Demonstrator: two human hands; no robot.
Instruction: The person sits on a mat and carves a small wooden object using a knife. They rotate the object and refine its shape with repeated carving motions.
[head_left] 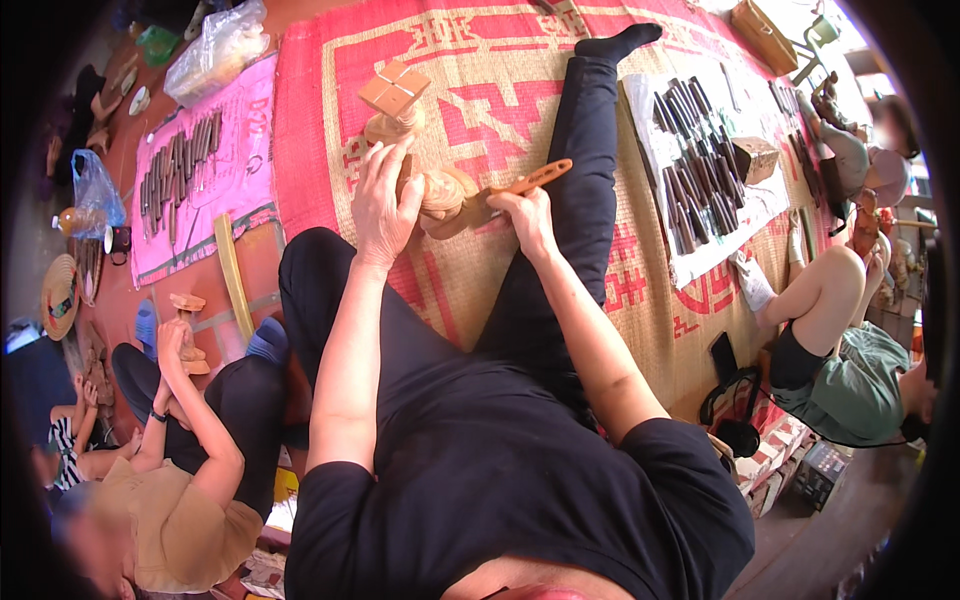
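A pale carved wooden piece (pixel 440 195) stands on the mat between my legs, its curved cuts showing beside my left hand (pixel 383 210). My left hand holds it from the left, fingers stretched along its side. A square wooden block end (pixel 395 88), marked with a pale cross, shows beyond the fingers; the hand hides part of the join. In my right hand (pixel 527 215) is a flat brush (pixel 540 178) with an orange-brown wooden handle, gripped near its head. The dark brush head lies against the right side of the carving.
Beneath me lies a red and straw woven mat (pixel 460 60). Rows of chisels (pixel 695 165) rest on a white cloth at right; more chisels (pixel 180 165) lie on a pink cloth at left. People (pixel 190 500) sit close on both sides, one (pixel 840 360) at right.
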